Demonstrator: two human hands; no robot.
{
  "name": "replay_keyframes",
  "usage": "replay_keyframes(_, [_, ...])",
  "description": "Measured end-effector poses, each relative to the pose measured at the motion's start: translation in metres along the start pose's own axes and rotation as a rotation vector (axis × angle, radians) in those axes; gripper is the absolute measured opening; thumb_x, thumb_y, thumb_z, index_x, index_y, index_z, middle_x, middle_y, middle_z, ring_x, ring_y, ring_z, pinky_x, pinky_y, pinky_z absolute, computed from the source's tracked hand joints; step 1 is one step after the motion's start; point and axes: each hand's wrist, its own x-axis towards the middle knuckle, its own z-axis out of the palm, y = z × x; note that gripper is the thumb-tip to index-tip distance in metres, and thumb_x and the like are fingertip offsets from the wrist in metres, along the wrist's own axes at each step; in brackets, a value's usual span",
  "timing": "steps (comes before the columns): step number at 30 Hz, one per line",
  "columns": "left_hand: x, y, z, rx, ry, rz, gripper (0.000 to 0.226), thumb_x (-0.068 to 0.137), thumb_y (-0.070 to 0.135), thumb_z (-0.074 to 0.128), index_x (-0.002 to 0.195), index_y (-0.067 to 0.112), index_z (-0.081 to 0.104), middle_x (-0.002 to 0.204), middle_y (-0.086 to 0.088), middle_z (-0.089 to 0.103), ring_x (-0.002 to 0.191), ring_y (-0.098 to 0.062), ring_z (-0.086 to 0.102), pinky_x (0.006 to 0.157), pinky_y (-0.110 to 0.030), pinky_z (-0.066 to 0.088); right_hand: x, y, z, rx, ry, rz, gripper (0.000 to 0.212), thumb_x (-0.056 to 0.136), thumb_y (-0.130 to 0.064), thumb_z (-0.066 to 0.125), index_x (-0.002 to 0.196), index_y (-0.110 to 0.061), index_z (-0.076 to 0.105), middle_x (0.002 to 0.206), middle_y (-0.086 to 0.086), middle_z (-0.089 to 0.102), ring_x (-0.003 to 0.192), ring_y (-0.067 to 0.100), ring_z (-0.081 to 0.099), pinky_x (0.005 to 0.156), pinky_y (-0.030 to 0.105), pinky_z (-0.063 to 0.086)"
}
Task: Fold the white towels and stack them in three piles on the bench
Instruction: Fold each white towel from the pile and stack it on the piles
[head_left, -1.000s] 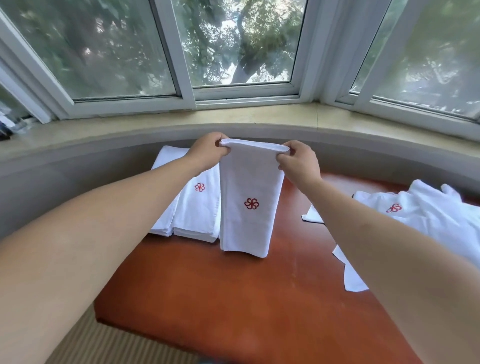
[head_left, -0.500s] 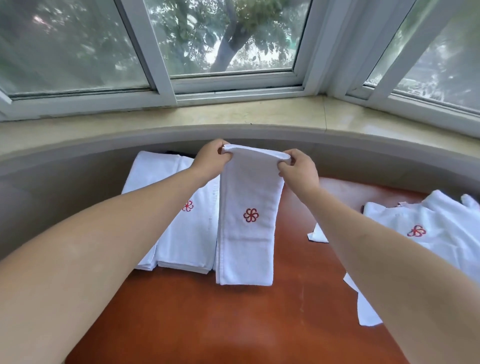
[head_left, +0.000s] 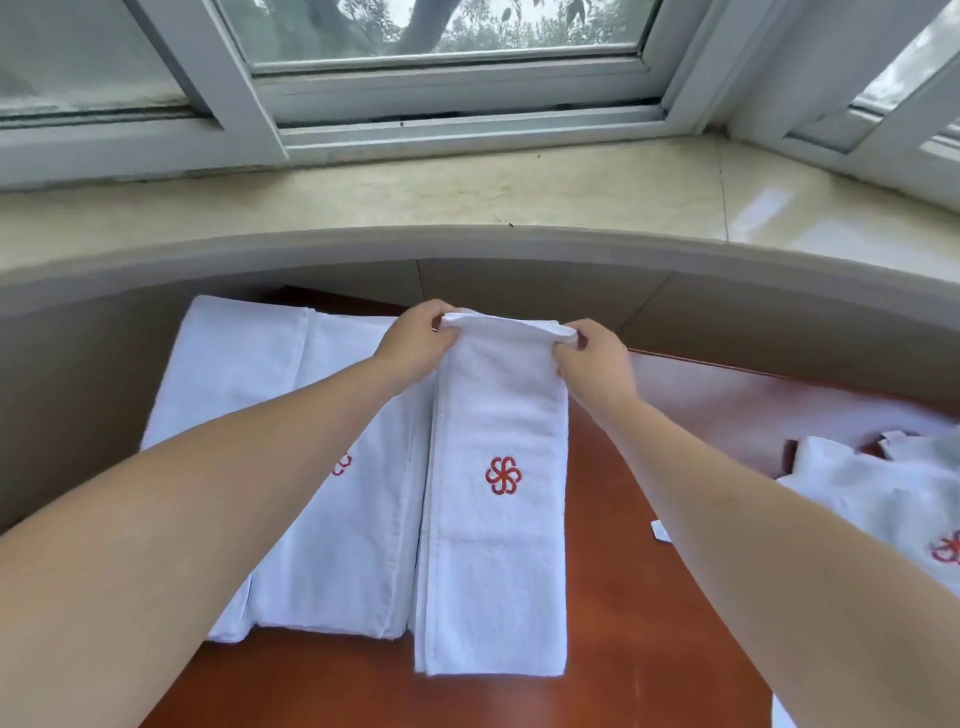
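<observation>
A: What are the hands doing?

B: The left hand (head_left: 415, 340) is pinching the far left corner of the folded towel (head_left: 498, 545), and the right hand (head_left: 595, 358) is pinching the far right corner. Fingers are curling round the folded edge.

A: Where is the towel lying?

B: It is lying flat on the bench (head_left: 649, 597), red logo (head_left: 503, 475) facing up, just beside a pile (head_left: 343, 545) on its left, edges touching. A second pile (head_left: 234, 374) is sitting further left.

A: Anything to the right?

B: Loose towels (head_left: 883, 499) are lying in a heap at the right edge, well apart.
</observation>
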Motion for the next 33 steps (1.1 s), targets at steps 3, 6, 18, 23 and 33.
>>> replay_keyframes(3, [0.02, -0.011, 0.013, 0.009, 0.002, 0.004, 0.008, 0.095, 0.021, 0.06, 0.099, 0.027, 0.063, 0.092, 0.017, 0.062, 0.082, -0.003, 0.058, 0.064, -0.025, 0.043, 0.017, 0.012, 0.01, -0.019, 0.059, 0.009, 0.019, 0.092, -0.021, 0.05, 0.103, -0.021, 0.066, 0.083, -0.007, 0.067, 0.076, 0.009, 0.061, 0.06, 0.024, 0.04])
replay_keyframes(6, [0.037, -0.012, 0.022, -0.01, 0.055, 0.019, 0.011, 0.095, 0.023, 0.063, 0.103, 0.03, 0.064, 0.089, 0.02, 0.061, 0.08, 0.005, 0.056, 0.067, -0.016, 0.042, 0.035, 0.02, 0.014, -0.007, 0.154, 0.01, 0.014, 0.092, -0.023, 0.05, 0.097, -0.027, 0.062, 0.08, -0.015, 0.062, 0.074, 0.002, 0.057, 0.058, 0.021, 0.037])
replay_keyframes(18, [0.048, -0.027, 0.042, -0.001, 0.178, 0.026, 0.02, 0.1, 0.024, 0.058, 0.118, 0.03, 0.064, 0.098, 0.022, 0.059, 0.091, -0.001, 0.057, 0.073, -0.018, 0.044, 0.049, 0.052, 0.029, 0.109, -0.056, 0.164, 0.026, 0.093, -0.024, 0.058, 0.119, -0.028, 0.06, 0.104, -0.011, 0.069, 0.093, 0.015, 0.07, 0.073, 0.036, 0.062])
replay_keyframes(23, [0.042, -0.024, 0.046, -0.029, 0.236, 0.034, 0.022, 0.1, 0.024, 0.056, 0.12, 0.03, 0.064, 0.108, 0.014, 0.065, 0.096, -0.009, 0.06, 0.076, -0.025, 0.048, 0.037, 0.061, 0.032, 0.121, -0.064, 0.177, 0.023, 0.096, -0.031, 0.059, 0.118, -0.026, 0.065, 0.105, -0.01, 0.071, 0.094, 0.014, 0.071, 0.084, 0.045, 0.063])
replay_keyframes(33, [0.049, -0.04, 0.055, 0.025, 0.303, 0.009, 0.023, 0.104, 0.03, 0.052, 0.124, 0.031, 0.061, 0.108, 0.017, 0.063, 0.1, -0.011, 0.061, 0.079, -0.028, 0.051, 0.049, 0.077, 0.05, -0.007, -0.02, 0.09, 0.015, 0.1, -0.042, 0.052, 0.114, -0.038, 0.058, 0.097, -0.018, 0.066, 0.088, 0.007, 0.066, 0.077, 0.038, 0.06])
